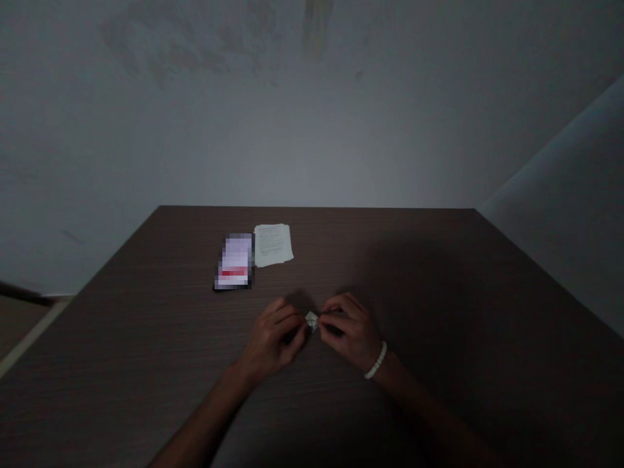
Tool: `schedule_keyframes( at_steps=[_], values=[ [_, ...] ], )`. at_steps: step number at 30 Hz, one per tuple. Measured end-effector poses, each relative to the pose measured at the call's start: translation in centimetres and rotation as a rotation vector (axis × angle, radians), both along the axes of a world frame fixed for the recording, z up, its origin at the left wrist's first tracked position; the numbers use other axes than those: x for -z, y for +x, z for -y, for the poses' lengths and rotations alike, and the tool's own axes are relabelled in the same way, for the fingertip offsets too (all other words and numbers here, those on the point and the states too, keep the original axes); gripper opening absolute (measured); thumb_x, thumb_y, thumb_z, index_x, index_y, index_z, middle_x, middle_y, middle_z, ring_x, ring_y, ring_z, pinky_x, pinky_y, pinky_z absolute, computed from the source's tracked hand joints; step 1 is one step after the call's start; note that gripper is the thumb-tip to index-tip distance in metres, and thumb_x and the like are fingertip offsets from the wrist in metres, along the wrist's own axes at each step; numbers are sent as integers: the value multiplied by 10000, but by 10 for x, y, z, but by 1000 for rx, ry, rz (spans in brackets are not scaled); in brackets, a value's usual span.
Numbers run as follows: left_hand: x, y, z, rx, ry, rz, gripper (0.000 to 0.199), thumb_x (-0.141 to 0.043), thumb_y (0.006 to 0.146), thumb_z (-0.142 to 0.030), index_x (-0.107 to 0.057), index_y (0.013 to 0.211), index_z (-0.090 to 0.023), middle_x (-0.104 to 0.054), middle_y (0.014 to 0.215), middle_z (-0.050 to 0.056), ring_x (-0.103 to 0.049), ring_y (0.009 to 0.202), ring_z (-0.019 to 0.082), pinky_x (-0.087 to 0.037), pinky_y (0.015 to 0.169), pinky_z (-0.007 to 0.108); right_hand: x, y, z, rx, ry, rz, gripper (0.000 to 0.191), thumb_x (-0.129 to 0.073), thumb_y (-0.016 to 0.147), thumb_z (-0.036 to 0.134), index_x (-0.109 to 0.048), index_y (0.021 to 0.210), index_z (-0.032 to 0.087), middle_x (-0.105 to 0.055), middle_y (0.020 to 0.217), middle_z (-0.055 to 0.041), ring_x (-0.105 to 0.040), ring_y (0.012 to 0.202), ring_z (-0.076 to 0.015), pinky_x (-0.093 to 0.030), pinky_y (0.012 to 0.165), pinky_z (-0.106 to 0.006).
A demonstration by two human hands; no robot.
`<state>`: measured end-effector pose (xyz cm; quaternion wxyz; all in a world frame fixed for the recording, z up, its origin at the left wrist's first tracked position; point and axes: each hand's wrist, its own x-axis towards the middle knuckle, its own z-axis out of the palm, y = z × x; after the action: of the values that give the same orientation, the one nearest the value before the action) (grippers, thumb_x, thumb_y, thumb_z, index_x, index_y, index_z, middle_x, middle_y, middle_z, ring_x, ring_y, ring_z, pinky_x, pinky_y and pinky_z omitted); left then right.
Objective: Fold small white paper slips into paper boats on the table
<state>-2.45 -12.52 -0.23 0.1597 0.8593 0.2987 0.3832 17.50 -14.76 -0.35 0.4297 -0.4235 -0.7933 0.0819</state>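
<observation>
A small folded piece of white paper [312, 320] is pinched between my two hands, low over the front middle of the table. My left hand [275, 335] grips its left side with thumb and forefinger. On the other side, my right hand [351, 330] pinches the right edge, and a bracelet of white beads [376, 361] circles that wrist. The fingertips cover part of the paper, so its exact folded shape is hard to make out.
Beyond my left hand, a phone [235, 261] with a lit, pixelated screen lies on the dark wooden table [160, 312]. Right beside it is a stack of printed paper sheets [273, 245]. A grey wall [370, 130] rises behind the table's far edge.
</observation>
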Motion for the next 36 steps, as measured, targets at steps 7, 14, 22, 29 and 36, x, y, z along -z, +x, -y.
schedule_keyframes(
  at_steps=[7,14,22,29,36],
  values=[
    [-5,-3,-1,-36,-14,-13,68,-578,855,-130,-634,834,-164,-629,767,35,-494,734,163,-425,672,301,-2,3,0,-4,-11,-5,113,-652,781,97,-681,803,204,-620,890,-33,-552,838,-168,-497,751,-316],
    [-5,-9,-3,-72,-94,-72,89,-541,870,-165,-622,835,-180,-648,819,39,-528,798,183,-447,721,313,-1,6,-2,-19,-14,-5,114,-648,782,92,-680,808,199,-620,871,-34,-553,814,-163,-499,712,-299],
    [0,-5,-4,-110,-265,-142,50,-488,846,-195,-534,829,-188,-599,812,38,-533,817,208,-439,748,356,-1,2,-1,-41,-7,10,110,-636,800,103,-681,810,203,-620,894,-37,-557,817,-162,-511,730,-309],
    [-6,-2,-4,-159,-295,-176,115,-478,781,-192,-565,855,-182,-597,829,51,-533,835,232,-439,775,394,3,3,-1,-89,0,23,110,-635,808,115,-695,822,206,-621,906,-38,-549,824,-156,-506,727,-297],
    [1,-4,-5,-140,-269,-166,203,-491,787,-190,-598,958,-167,-616,907,76,-539,883,245,-452,802,414,4,3,-2,-106,-10,23,132,-629,796,109,-692,834,218,-624,916,-36,-560,837,-160,-506,725,-298]
  ],
)
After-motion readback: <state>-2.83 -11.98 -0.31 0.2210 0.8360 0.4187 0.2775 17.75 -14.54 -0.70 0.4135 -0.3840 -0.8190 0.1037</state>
